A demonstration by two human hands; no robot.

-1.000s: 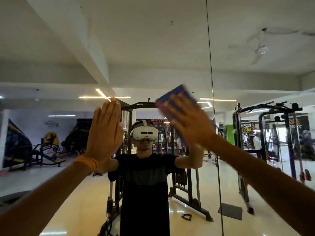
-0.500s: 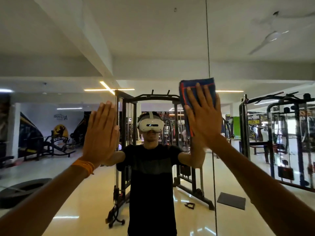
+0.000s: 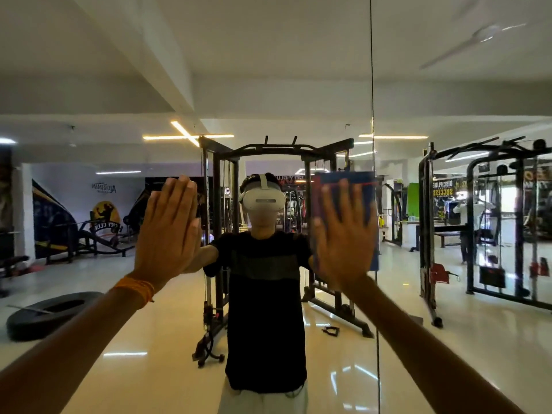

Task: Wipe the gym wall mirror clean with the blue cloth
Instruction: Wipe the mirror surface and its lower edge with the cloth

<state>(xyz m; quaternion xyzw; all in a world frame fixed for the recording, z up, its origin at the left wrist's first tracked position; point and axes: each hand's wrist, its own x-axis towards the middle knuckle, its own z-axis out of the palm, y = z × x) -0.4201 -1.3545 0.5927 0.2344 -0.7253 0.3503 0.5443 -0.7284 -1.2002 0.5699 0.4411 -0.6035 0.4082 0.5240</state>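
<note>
Though reversed, "SUCCESS" (image 3: 443,192) right of cloth (image 3: 343,176)

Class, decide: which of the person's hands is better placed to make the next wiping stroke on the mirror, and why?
Right. The right hand presses the blue cloth flat against the mirror with straight, spread fingers; the left hand is bare, palm toward the glass.

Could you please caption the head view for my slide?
Right hand presses blue cloth against the gym mirror; left hand open alongside.
</note>
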